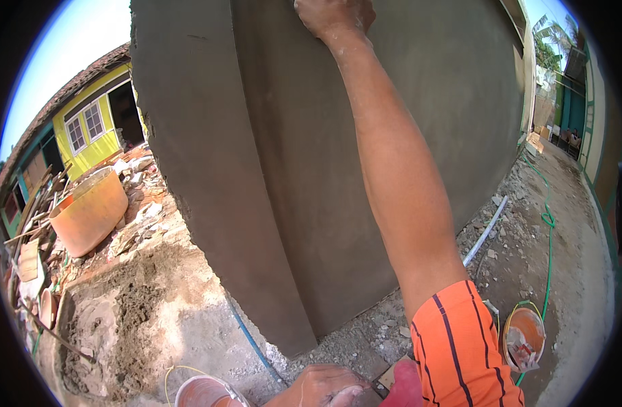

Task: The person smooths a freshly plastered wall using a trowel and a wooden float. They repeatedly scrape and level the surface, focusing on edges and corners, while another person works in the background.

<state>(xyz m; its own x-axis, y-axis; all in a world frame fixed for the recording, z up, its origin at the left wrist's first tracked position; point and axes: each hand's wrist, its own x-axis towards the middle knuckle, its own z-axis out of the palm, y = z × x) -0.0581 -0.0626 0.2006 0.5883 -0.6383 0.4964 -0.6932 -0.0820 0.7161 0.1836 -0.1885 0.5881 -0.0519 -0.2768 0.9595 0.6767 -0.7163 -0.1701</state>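
Observation:
My right arm, in an orange sleeve with dark stripes, stretches up across a grey plastered wall (311, 136). At the top edge of the picture, my right hand (335, 15) is closed against the wall face; its fingers are partly cut off, and what it grips is hidden. A raised plastered strip (257, 203) runs down the wall's left side. Low in front of the wall, my left hand (328, 386) is curled with pale residue on its skin. The lower edge cuts it off, so what lies in its fingers cannot be made out.
A bucket (209, 393) stands at the lower left, another orange bucket (525, 336) at the lower right. Wet mortar (131, 319) lies on the left ground, near a large orange tub (90, 210) and rubble. A green hose (548, 217) and pale pipe (486, 230) lie right.

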